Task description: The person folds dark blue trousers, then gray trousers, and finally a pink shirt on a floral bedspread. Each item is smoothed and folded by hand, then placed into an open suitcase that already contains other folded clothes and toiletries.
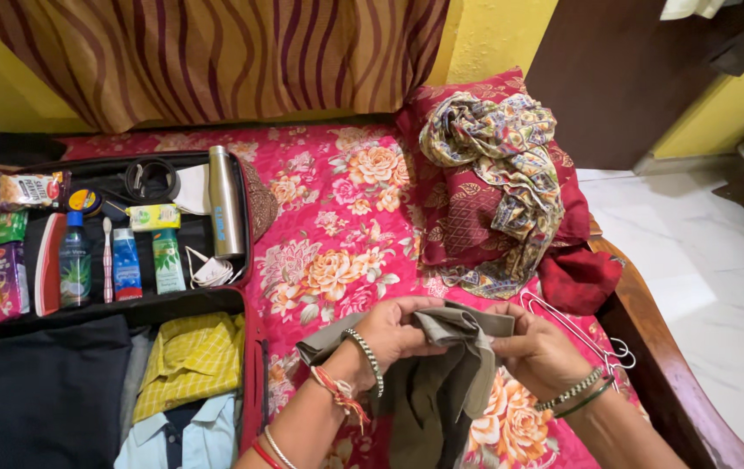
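An olive-grey garment (441, 373) is held up over the near edge of a bed (337, 226) covered in a red floral spread. The left hand (394, 330) is closed around one bunched end of its top edge, and the right hand (537, 347) pinches the other end, with the cloth hanging slack between and below them. Folding it well likely means pulling the top edge taut and level first, so the sides meet squarely. Just beside the right hand, toward the bed's right edge, lie wire hangers (580, 334). An open suitcase (255, 373) fills the bed's left side, holding folded shirts and toiletries. A patterned scarf (498, 165) is draped over a pillow near the head of the bed.
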